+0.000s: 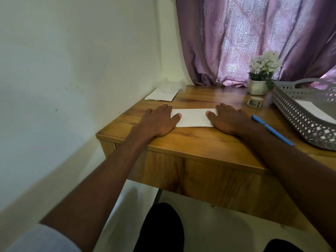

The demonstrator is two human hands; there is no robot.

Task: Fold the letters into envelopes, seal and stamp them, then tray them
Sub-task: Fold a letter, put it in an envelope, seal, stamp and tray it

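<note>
Where both flat hands (194,119) press, the paper's (193,117) ends (covered) vanish.

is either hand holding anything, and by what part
Nothing is gripped. The left hand and right hand lie flat, pressing the two ends of the white paper on the desk.

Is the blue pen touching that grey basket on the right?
Apart. The head view shows a strip of bare wooden desk between the blue pen and the grey basket along the pen's whole length.
</note>
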